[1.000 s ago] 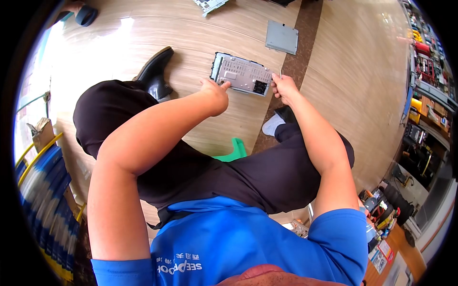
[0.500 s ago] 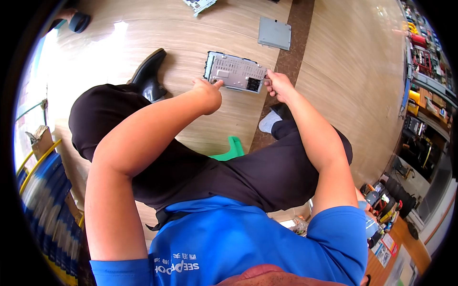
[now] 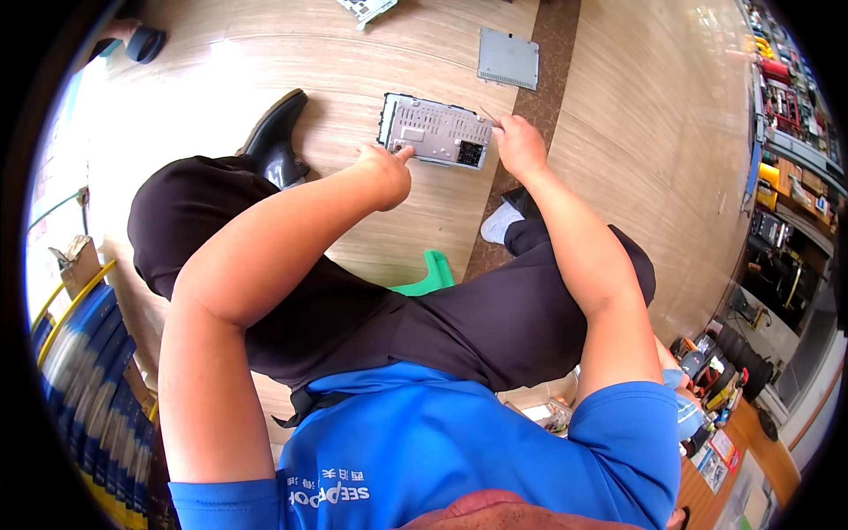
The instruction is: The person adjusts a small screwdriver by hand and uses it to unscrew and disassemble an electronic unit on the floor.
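Note:
A silver metal device (image 3: pixel 435 130) with slots and a black connector block lies on the floor in front of me. My left hand (image 3: pixel 385 175) rests at its lower left corner, with fingers on the edge and casing. At the right end is my right hand (image 3: pixel 520 146), its fingers pinched around a thin tool (image 3: pixel 488 116) that points up and left beside the device's upper right corner. A flat grey metal plate (image 3: pixel 509 59) lies beyond, up and to the right.
A green plastic piece (image 3: pixel 431 276) is between my legs. Another metal part (image 3: pixel 366 9) lies at the top edge. Blue packs (image 3: pixel 88 371) stand at left, shelves with goods (image 3: pixel 786 132) at right. A person's sandalled foot (image 3: pixel 144 42) shows top left.
The view has shifted slightly, moving the device left in the picture. My right hand has turned and moved up a little, and the thin tool now slants left. My left hand stays on the device.

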The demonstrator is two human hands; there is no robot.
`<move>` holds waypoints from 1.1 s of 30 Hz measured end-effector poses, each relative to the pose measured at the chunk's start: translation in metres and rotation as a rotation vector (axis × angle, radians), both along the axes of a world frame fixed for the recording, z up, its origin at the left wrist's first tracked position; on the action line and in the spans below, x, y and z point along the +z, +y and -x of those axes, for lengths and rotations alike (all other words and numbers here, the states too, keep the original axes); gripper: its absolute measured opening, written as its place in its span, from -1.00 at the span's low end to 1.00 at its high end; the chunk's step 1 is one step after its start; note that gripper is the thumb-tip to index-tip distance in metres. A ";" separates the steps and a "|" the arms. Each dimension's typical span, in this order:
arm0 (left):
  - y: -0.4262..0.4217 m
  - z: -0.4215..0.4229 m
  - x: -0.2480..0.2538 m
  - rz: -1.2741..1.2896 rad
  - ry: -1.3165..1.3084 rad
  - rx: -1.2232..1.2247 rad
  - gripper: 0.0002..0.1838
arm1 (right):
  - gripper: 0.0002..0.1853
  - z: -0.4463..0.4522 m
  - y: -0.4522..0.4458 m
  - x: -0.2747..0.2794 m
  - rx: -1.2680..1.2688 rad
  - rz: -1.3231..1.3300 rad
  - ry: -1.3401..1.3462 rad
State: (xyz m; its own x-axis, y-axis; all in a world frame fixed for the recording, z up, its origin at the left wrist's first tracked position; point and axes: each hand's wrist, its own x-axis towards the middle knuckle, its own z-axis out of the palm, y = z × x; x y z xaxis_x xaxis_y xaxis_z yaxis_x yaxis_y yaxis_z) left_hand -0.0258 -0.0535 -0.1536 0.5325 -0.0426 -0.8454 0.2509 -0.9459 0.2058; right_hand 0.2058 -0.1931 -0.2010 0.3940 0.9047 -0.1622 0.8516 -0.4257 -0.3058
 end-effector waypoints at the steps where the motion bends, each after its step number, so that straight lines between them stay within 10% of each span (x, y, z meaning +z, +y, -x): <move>1: 0.000 0.001 0.000 -0.024 -0.025 -0.021 -0.42 | -0.85 0.000 0.000 0.001 0.000 0.001 0.000; 19: -0.001 0.005 0.004 -0.055 -0.076 -0.034 -0.54 | -0.82 0.000 0.006 -0.013 -0.087 0.036 -0.021; 33: 0.002 0.004 0.002 -0.052 -0.081 -0.054 -0.53 | -0.80 0.010 0.010 -0.023 -0.912 0.109 0.863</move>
State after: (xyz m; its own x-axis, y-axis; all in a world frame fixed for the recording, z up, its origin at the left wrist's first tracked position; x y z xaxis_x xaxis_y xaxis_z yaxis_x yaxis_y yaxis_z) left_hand -0.0301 -0.0514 -0.1514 0.5974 -0.0306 -0.8014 0.1840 -0.9674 0.1741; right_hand 0.1963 -0.1828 -0.2237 0.5955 0.3262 -0.7341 -0.2236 -0.8104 -0.5415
